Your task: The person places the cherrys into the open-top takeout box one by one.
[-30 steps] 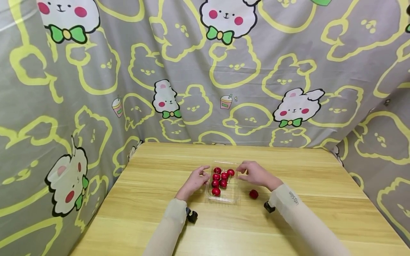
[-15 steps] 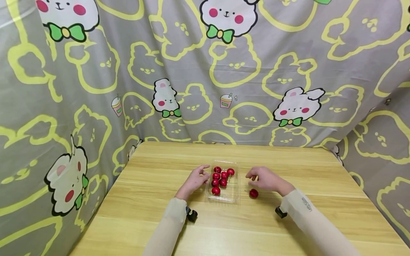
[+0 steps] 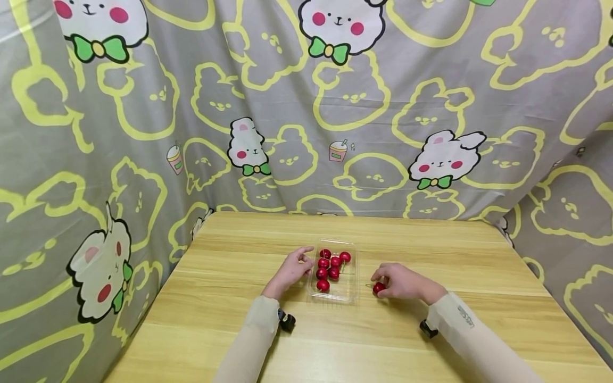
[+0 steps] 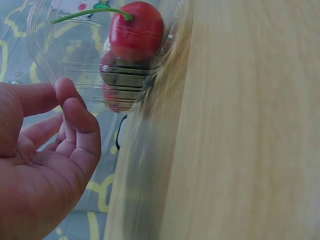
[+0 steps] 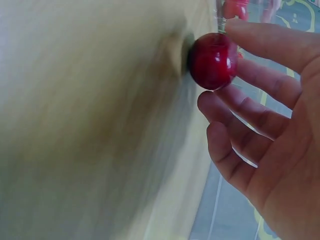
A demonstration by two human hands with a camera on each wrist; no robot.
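A clear plastic box point(image 3: 346, 292) stands on the table with several red cherries point(image 3: 333, 273) inside, some with green stems. At its left side, the thumb and index finger of my left hand point(image 3: 294, 268) pinch the box's rim, seen close up in the left wrist view beside a stemmed cherry point(image 4: 137, 32). To the right of the box, a single dark red cherry point(image 5: 213, 61) lies on the table. My right hand point(image 3: 404, 281) has its thumb and fingertips around this cherry, whose stem point(image 3: 369, 285) points left toward the box.
The light wooden table point(image 3: 230, 340) reaches back to a grey curtain point(image 3: 297, 96) with yellow outlines and white cartoon animals. A small black wrist camera point(image 3: 428, 330) sits under the right sleeve, and another black wrist camera point(image 3: 287, 322) under the left.
My right hand has moved away from the box's right side, right and toward me, down onto the loose cherry. My left hand has stayed at the box.
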